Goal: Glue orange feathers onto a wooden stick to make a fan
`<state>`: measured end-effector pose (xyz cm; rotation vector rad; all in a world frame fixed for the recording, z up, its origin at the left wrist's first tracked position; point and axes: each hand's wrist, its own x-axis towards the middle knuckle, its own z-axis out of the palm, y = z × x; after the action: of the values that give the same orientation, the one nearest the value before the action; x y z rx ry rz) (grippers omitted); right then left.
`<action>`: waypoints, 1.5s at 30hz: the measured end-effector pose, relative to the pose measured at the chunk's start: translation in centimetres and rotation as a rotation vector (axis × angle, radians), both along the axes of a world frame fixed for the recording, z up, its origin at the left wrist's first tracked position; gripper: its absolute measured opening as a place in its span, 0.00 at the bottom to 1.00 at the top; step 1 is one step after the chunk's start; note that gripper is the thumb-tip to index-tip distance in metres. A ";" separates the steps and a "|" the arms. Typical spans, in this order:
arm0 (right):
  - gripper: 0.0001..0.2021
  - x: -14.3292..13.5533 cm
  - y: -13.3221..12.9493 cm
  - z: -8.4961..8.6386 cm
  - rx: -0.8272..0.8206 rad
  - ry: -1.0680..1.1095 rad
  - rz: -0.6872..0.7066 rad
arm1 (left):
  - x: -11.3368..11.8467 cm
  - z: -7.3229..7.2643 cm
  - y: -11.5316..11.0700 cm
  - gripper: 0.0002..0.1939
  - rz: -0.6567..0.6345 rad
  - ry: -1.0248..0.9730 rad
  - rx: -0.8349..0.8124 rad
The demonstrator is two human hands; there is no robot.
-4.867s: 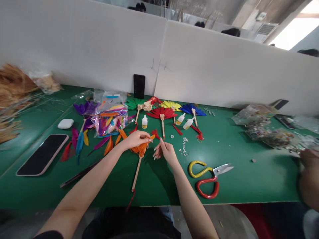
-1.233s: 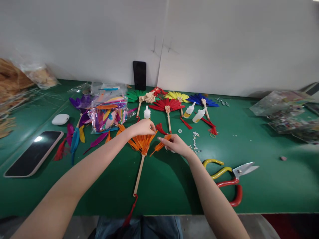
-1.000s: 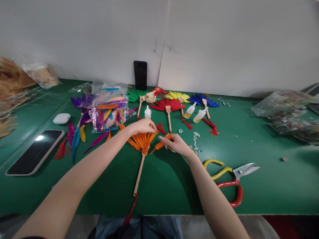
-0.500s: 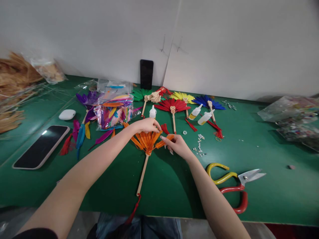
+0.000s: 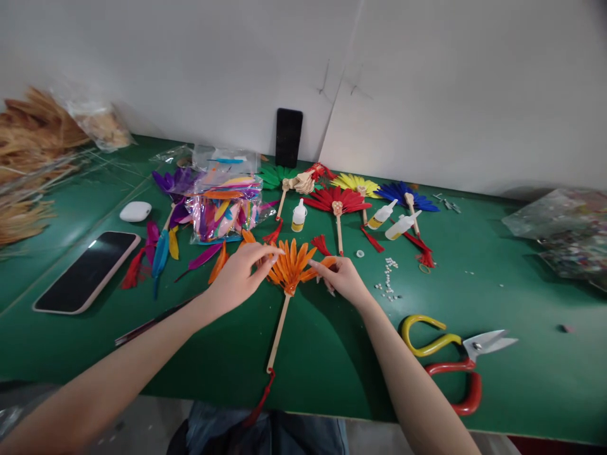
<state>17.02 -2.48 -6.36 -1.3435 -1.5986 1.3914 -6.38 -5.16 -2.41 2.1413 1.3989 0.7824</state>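
An orange feather fan (image 5: 290,268) lies on the green table with its wooden handle (image 5: 279,333) pointing toward me and a red tassel (image 5: 260,399) at the handle's end. My left hand (image 5: 249,268) is at the fan's left edge, thumb and fingertips close together at the feathers; whether a feather is between them is hard to make out. At the right edge, my right hand (image 5: 340,278) pinches an orange feather between thumb and fingers.
Scissors (image 5: 477,346) lie at the right, near small beads (image 5: 389,272). Glue bottles (image 5: 298,216), a red fan (image 5: 337,205), other coloured fans and bagged feathers (image 5: 225,208) are behind. Phones (image 5: 88,272) rest at the left and against the wall.
My left hand has moved from the top of the fan to its left side, uncovering the upper feathers and a glue bottle. My right hand stays at the right feathers. The view has shifted slightly.
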 end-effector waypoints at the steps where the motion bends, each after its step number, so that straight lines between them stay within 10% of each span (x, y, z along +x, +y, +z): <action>1: 0.22 0.0 0.0 0.0 0.003 -0.008 0.000 | -0.3 -0.5 -0.7 0.14 -0.007 0.034 0.057; 20: 0.22 -0.5 0.3 0.0 -0.009 -0.090 -0.052 | -0.3 -3.4 -4.2 0.33 -0.316 0.531 0.275; 45: 0.21 -1.0 0.3 0.3 -0.013 -0.189 -0.156 | -0.3 -3.6 -4.3 0.33 -0.306 0.483 0.241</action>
<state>16.00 -2.23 -6.04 -1.6117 -1.5676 1.2134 -6.65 -9.48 -6.01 2.7815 1.1836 0.3402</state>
